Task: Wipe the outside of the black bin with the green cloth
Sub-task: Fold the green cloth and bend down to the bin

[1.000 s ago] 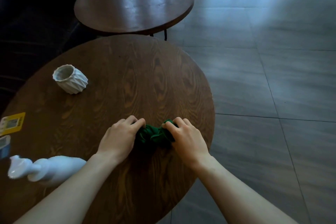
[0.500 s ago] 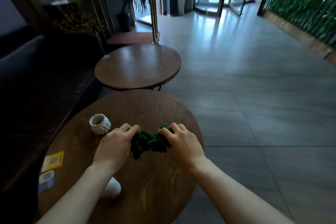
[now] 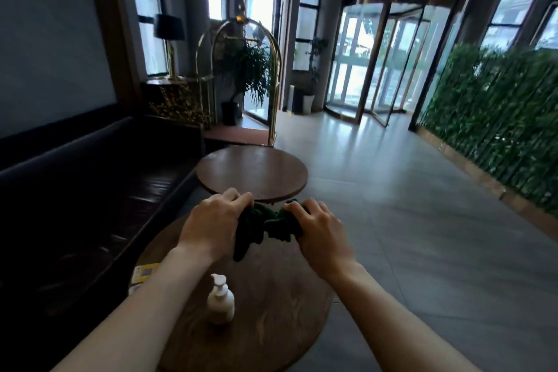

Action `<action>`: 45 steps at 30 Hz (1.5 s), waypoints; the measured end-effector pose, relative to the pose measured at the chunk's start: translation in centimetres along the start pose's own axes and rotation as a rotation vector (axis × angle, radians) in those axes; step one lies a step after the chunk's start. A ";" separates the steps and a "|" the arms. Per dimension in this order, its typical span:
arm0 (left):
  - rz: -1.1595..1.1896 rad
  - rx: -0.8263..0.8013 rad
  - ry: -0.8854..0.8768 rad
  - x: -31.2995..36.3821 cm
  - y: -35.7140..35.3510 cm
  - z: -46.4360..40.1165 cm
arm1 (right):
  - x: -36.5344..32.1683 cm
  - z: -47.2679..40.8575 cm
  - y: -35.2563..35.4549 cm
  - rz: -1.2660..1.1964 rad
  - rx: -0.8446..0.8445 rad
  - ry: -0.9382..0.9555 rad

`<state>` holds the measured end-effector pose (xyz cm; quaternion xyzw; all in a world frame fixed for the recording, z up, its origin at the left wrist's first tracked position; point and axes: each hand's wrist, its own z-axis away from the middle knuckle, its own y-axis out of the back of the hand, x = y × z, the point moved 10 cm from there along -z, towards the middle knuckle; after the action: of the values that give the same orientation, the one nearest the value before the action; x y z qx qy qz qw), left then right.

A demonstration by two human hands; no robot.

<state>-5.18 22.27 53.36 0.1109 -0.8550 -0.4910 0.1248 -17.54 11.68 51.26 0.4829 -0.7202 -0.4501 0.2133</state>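
The green cloth is bunched up between both hands, lifted above the near round wooden table. My left hand grips its left end and my right hand grips its right end. A loose tail of the cloth hangs down below my left hand. No black bin is plainly visible in this view.
A white pump bottle stands on the near table, with yellow cards at its left edge. A second round table lies beyond. A dark bench runs along the left, a brass luggage cart stands behind, and tiled floor spreads right.
The cloth has been lifted off the table in both hands. The view has tilted up from the tabletop to the lobby, and the white ribbed cup has dropped out of sight.
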 end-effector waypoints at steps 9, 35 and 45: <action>0.013 0.035 0.023 -0.1 8.9 5.6 | -6.9 2.1 7.5 0.014 0.051 0.023; -0.086 0.035 0.072 12.4 10.0 5.6 | 1.0 8.2 12.9 -0.080 0.102 0.058; -0.037 -0.092 0.136 13.3 2.6 11.7 | 2.8 14.3 6.9 -0.149 -0.037 0.022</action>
<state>-21.67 28.84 51.30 0.1542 -0.8190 -0.5231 0.1786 -32.84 16.43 49.64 0.5360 -0.6713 -0.4729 0.1959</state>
